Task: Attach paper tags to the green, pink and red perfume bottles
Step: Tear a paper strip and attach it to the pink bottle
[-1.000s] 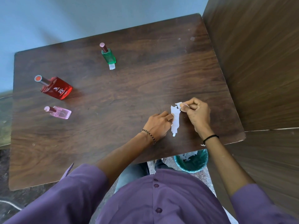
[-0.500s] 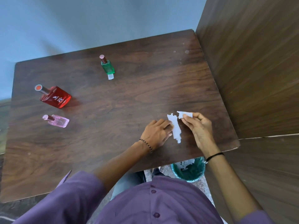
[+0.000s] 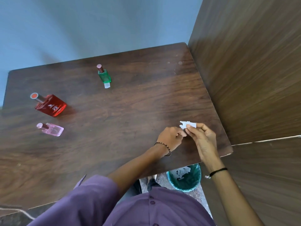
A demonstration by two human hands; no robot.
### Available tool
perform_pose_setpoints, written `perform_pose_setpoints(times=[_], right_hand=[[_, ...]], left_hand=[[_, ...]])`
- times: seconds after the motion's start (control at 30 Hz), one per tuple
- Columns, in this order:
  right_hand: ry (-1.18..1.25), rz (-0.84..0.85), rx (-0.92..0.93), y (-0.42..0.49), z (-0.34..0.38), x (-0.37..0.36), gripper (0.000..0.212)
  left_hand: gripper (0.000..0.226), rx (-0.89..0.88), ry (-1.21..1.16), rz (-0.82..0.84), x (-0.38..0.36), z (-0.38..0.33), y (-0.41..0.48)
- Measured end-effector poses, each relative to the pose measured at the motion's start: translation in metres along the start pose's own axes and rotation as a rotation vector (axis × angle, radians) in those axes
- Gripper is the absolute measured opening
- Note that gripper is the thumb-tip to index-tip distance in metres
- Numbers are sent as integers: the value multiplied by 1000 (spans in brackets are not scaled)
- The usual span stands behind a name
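Dark wooden bench point(image 3: 130, 111), seen from above. The right hand point(image 3: 202, 137) pinches a small white paper tag point(image 3: 187, 125) at its fingertips, long side pointing left. The left hand point(image 3: 171, 137), fingers curled, sits just beside it; whether it holds anything cannot be told. Pink bottle point(image 3: 51, 129) and red bottle point(image 3: 50, 106), no tags visible, sit well apart leftward, nearer the left hand. Ahead and left, the green bottle point(image 3: 105, 76) has a white slip point(image 3: 107, 85) at its base.
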State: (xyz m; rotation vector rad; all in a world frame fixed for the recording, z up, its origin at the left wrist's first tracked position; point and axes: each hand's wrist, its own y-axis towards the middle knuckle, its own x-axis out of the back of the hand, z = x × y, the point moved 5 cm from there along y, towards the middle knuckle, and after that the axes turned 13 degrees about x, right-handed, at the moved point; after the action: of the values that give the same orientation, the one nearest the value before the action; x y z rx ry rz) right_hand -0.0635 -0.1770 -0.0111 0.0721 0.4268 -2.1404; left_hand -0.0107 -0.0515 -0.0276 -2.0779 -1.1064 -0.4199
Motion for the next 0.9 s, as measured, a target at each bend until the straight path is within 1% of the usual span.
perform_pose_setpoints(times=[0.07,0.13,0.17,0.23,0.3,0.43,0.5,0.6,0.67,0.8,0.9], right_hand=[[-78,33,29,-4,0,-4,13],[-188,63,73,-8,-1,-12,14],[-247,83,99,-11,0,-18,16],[-344,145,166,-18,5,-33,12],[-416,230,245,-26,10,-49,8],[-552,426,408,-39,10,-77,4],[-643,519,471,-43,9,-87,6],[-741,600,580,-51,10,-98,11],[-750,650,640,-56,11,-104,12],[-732,730,649,-61,8,-108,7],[-722,724,628,-59,8,-107,5]], left_hand=[[26,272,-369,73,10,12,-6],[27,462,-687,145,19,20,-13],[27,520,-811,189,24,22,-17],[23,576,-1021,258,35,25,-27],[21,593,-1162,265,46,31,-37],[27,622,-1277,209,58,50,-47],[32,603,-1283,200,62,60,-52],[20,562,-1322,169,65,79,-61],[15,568,-1353,153,67,90,-67],[9,575,-1401,144,71,103,-76],[9,564,-1410,135,74,109,-78]])
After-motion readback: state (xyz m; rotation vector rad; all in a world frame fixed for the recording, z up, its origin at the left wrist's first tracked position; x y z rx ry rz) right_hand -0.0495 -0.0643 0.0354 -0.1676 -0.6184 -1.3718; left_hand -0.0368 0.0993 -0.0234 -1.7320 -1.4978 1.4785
